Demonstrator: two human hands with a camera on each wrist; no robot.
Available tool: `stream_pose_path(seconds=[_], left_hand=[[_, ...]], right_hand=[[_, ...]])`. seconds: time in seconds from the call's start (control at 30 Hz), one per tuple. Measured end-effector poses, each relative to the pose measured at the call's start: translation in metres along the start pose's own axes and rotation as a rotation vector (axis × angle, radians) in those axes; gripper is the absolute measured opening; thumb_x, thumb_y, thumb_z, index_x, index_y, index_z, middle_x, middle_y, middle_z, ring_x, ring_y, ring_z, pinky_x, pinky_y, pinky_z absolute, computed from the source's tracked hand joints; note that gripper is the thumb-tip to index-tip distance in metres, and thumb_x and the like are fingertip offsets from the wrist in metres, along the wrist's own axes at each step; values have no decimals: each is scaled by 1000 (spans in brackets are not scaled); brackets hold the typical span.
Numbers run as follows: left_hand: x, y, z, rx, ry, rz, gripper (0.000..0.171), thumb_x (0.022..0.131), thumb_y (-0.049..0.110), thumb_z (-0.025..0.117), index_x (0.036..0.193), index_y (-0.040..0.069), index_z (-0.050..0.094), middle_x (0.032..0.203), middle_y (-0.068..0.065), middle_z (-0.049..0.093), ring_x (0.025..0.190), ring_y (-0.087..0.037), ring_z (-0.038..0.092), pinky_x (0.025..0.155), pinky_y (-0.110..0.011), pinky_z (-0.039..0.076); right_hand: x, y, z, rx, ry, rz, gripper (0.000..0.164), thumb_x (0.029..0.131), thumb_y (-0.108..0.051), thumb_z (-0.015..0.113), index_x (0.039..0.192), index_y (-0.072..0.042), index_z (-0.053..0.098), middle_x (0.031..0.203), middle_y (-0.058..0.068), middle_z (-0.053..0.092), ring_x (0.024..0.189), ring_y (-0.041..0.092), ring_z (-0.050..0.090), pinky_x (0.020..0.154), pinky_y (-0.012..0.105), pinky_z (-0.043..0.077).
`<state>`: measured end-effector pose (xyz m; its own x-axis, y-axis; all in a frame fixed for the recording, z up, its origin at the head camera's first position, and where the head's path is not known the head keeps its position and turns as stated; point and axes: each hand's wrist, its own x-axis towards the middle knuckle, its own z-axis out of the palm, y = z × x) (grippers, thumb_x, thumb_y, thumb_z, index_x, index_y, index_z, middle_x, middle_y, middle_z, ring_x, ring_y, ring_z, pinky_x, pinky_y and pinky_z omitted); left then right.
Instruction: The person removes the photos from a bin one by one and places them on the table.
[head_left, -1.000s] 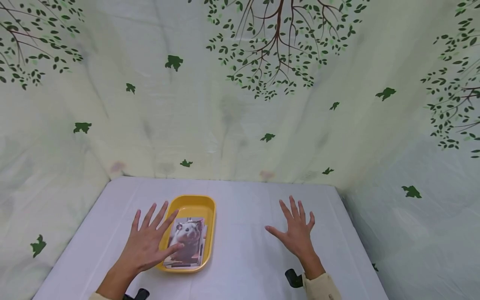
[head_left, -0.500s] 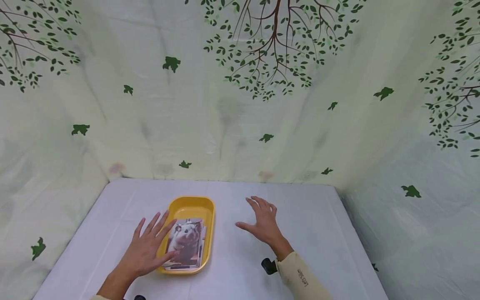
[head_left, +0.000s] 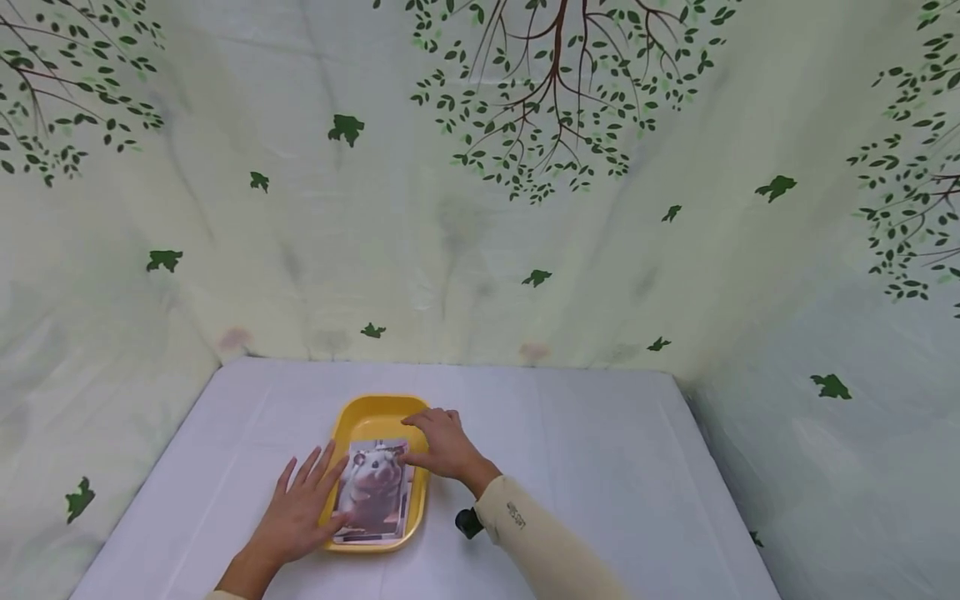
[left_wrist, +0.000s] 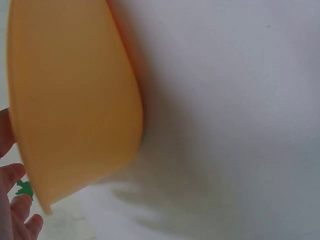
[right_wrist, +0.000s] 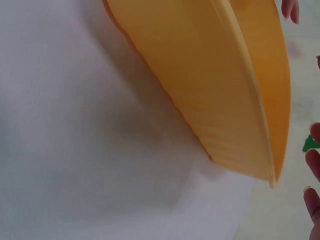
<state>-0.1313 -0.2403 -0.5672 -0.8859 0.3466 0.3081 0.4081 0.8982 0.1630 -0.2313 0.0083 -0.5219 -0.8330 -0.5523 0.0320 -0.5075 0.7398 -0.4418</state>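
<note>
A yellow tray (head_left: 372,406) stands on the white table, holding a small stack of picture cards (head_left: 370,498). The top card shows a pale hamster-like animal. My left hand (head_left: 296,512), fingers spread, is at the tray's left side, with its thumb and index finger overlapping the card stack's edge. From the right, my right hand (head_left: 442,446) reaches over the tray's right rim, its thumb near the stack's upper right corner and its fingers slightly bent with nothing between them. In both wrist views the tray's outer wall (left_wrist: 75,100) fills much of the picture, with fingertips beside its rim.
The white table (head_left: 585,467) stretches to the right of the tray. Behind it hangs a pale curtain (head_left: 450,275) printed with leaves and branches. A black wrist camera (head_left: 468,523) sits under my right wrist.
My right hand has moved left from the right part of the table to over the tray's right rim, its fingers less spread. My left hand has shifted slightly lower and closer to the tray.
</note>
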Motion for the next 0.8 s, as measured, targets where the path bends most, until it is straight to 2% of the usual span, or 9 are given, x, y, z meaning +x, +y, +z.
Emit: stream_pose_path(seconds=[0.13, 0.23, 0.4, 0.53, 0.63, 0.7, 0.8], left_hand=[[-1, -1, 6, -19, -29, -18, 77, 74, 35, 73, 138, 3, 45, 150, -21, 31, 132, -43, 30, 105, -60, 19], [-3, -1, 8, -29, -46, -27, 76, 72, 29, 73, 138, 1, 45, 150, -21, 31, 133, -43, 31, 105, -60, 19], [-5, -1, 11, -36, -54, -36, 78, 68, 20, 72, 137, -1, 45, 150, -22, 30, 133, -43, 32, 105, -61, 20], [-8, -2, 15, -45, -36, -35, 78, 65, 11, 69, 138, -1, 43, 151, -22, 28, 130, -43, 33, 103, -62, 23], [-10, -3, 19, -45, 5, -20, 81, 61, 5, 65, 138, -1, 41, 151, -23, 27, 128, -43, 36, 101, -62, 26], [-10, -3, 21, -48, 21, -15, 85, 59, 4, 63, 140, -2, 37, 153, -23, 22, 127, -43, 36, 102, -61, 26], [-9, -1, 22, -62, -6, -33, 86, 59, 2, 61, 141, -3, 34, 154, -25, 18, 129, -44, 35, 103, -60, 25]], right_hand=[[16, -14, 15, 55, -82, 37, 50, 83, -36, 74, 129, -19, 61, 123, -8, 62, 117, 9, 51, 106, 35, 31], [24, -20, 26, 106, -109, 71, 47, 83, -31, 75, 126, -19, 63, 118, -8, 63, 112, 7, 53, 106, 31, 35], [33, -30, 40, 233, -106, 113, 46, 81, -24, 77, 124, -15, 64, 111, -5, 65, 104, 9, 58, 94, 23, 45], [37, -39, 51, 344, -83, 160, 43, 81, -18, 77, 122, -12, 65, 106, -4, 67, 98, 10, 60, 87, 22, 49], [39, -43, 60, 337, -54, 199, 41, 81, -19, 77, 120, -13, 66, 104, -6, 68, 96, 8, 60, 90, 24, 48], [39, -43, 66, 290, -30, 224, 41, 80, -22, 78, 119, -15, 67, 104, -7, 68, 96, 8, 59, 93, 26, 44], [39, -42, 72, 233, 3, 271, 42, 78, -26, 79, 117, -15, 69, 104, -8, 68, 96, 11, 57, 94, 32, 39]])
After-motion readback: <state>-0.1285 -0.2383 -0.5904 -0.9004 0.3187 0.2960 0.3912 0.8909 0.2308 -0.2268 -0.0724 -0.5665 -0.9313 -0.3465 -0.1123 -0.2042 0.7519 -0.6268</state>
